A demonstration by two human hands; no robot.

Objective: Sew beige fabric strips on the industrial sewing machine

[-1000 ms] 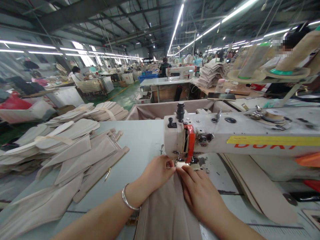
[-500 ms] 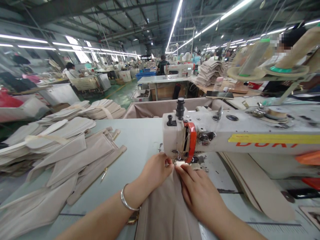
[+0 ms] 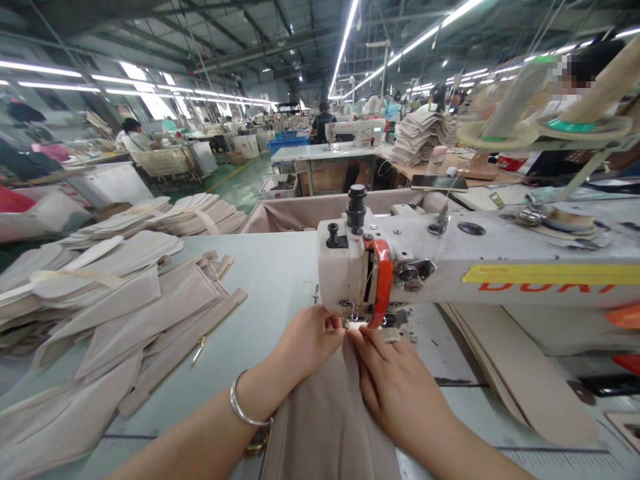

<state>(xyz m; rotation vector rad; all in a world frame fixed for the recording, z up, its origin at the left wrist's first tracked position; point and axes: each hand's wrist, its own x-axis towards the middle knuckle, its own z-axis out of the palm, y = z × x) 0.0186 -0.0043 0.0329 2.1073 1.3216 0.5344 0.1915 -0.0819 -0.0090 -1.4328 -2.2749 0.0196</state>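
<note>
Beige fabric piece (image 3: 330, 420) flat on surface (image 3: 270, 280), long axis running from body straight toward sewing machine (image 3: 450, 260). Far end at presser foot (image 3: 356, 325), just ahead of both hands. Left hand (image 3: 307, 340) and right hand (image 3: 395, 387) side by side, equally near, fingers pinched on that end.

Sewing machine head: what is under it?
The edge of the beige fabric, pinched by the left hand and pressed by the right hand. They hide the needle.
</note>
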